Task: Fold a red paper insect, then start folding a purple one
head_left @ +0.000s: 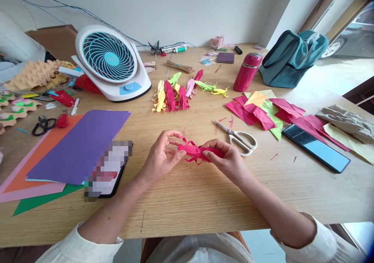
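Between my two hands, just above the wooden table, is a dark pink folded paper figure [191, 150] with several thin strips sticking out like legs. My right hand [223, 156] pinches its body between thumb and fingers. At the other end, my left hand [165, 152] has its thumb and fingers closed around the strips. White-handled scissors [245, 142] lie beside my right hand, blades pointing away to the left. Beyond my hands stands a group of similar folded paper figures [182, 95] in pink, yellow and green.
Coloured paper sheets [84, 142] and a phone [111, 173] lie on the left, below a fan [111, 64]. To the right are folded paper pieces [260, 113], another phone [317, 148], a red flask [247, 72] and a teal bag [292, 60]. Black-handled scissors [43, 126] rest far left.
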Tool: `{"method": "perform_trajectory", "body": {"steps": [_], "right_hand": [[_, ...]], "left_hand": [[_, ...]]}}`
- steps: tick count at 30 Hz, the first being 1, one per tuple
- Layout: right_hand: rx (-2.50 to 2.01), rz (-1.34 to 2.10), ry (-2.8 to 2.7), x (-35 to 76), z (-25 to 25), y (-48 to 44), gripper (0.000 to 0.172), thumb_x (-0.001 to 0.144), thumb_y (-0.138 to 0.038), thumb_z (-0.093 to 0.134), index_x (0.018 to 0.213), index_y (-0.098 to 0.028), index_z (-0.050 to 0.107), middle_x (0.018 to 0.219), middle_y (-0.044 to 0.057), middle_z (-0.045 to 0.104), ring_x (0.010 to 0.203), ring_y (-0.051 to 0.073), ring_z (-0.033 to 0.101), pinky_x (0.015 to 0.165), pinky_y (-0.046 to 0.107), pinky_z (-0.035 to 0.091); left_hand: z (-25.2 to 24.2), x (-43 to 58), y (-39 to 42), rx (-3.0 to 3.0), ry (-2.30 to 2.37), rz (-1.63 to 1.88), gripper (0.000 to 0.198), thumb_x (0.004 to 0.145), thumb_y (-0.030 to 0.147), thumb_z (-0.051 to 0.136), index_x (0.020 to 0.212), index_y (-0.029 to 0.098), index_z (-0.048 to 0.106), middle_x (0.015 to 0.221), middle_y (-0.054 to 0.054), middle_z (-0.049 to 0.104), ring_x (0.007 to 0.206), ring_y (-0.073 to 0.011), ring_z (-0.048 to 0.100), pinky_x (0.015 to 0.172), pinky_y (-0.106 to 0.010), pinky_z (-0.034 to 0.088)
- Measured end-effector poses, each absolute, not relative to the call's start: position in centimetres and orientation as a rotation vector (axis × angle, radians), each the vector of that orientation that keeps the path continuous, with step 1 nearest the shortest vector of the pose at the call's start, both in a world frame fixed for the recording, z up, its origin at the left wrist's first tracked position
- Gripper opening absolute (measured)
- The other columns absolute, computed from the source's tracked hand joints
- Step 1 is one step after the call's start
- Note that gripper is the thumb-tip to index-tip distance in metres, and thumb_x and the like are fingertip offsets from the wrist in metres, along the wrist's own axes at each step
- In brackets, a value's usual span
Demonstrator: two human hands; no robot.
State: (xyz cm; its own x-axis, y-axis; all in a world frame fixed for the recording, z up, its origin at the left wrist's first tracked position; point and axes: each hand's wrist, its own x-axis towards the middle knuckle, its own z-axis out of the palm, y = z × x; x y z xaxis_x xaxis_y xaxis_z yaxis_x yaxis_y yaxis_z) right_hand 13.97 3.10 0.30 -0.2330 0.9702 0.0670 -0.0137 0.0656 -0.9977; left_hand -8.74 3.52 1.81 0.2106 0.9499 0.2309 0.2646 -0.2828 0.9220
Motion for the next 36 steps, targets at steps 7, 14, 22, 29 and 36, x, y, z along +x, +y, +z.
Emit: {"method": "perform_trajectory", "body": {"steps": [7, 14, 22, 29, 36], "right_hand": [[-1.062, 1.305, -1.463, 13.9, 0.6, 3.1, 0.02, 0.088, -0.039, 0.071, 0.093, -0.02, 0.072, 0.085, 0.004, 0.075, 0.074, 0.016, 0.066, 0.067, 0.029, 0.052], [-1.008, 1.312, -1.522, 13.9, 0.9, 3.1, 0.021, 0.087, -0.039, 0.072, 0.099, -0.022, 0.072, 0.095, 0.005, 0.074, 0.085, 0.019, 0.068, 0.077, 0.033, 0.054], [-0.988, 1.026, -1.762, 14.1, 1.1, 2.6, 0.016, 0.092, -0.03, 0.069, 0.105, -0.024, 0.074, 0.095, 0.006, 0.07, 0.087, 0.02, 0.066, 0.08, 0.035, 0.051], [-0.985, 1.053, -1.734, 13.9, 0.9, 2.8, 0.017, 0.091, -0.033, 0.07, 0.105, -0.024, 0.074, 0.097, 0.006, 0.072, 0.089, 0.02, 0.067, 0.081, 0.035, 0.052], [-1.01, 1.373, -1.558, 14.1, 0.9, 3.1, 0.024, 0.084, -0.04, 0.076, 0.096, -0.02, 0.07, 0.087, 0.003, 0.075, 0.077, 0.018, 0.069, 0.07, 0.03, 0.054]], "left_hand": [[2.0, -8.6, 3.4, 2.049, 1.11, 0.945, 0.036, 0.088, 0.018, 0.067, 0.123, 0.024, 0.062, 0.118, -0.007, 0.069, 0.103, -0.0183, 0.068, 0.09, -0.031, 0.056], [1.7, -8.1, 3.2, 1.969, 1.154, 1.014, 0.024, 0.085, 0.021, 0.073, 0.108, 0.021, 0.075, 0.105, -0.007, 0.076, 0.096, -0.0189, 0.071, 0.092, -0.03, 0.056], [1.6, -8.0, 3.0, 1.906, 1.143, 1.075, 0.027, 0.083, 0.024, 0.075, 0.11, 0.02, 0.076, 0.109, -0.007, 0.077, 0.098, -0.0189, 0.072, 0.092, -0.029, 0.057], [1.5, -7.9, 3.0, 1.905, 1.149, 1.058, 0.026, 0.082, 0.023, 0.075, 0.109, 0.02, 0.076, 0.107, -0.007, 0.077, 0.097, -0.0194, 0.072, 0.09, -0.029, 0.057], [1.7, -8.3, 3.1, 2.021, 1.13, 1.061, 0.023, 0.087, 0.028, 0.073, 0.109, 0.021, 0.075, 0.104, -0.008, 0.076, 0.095, -0.0193, 0.071, 0.09, -0.031, 0.056]]}}
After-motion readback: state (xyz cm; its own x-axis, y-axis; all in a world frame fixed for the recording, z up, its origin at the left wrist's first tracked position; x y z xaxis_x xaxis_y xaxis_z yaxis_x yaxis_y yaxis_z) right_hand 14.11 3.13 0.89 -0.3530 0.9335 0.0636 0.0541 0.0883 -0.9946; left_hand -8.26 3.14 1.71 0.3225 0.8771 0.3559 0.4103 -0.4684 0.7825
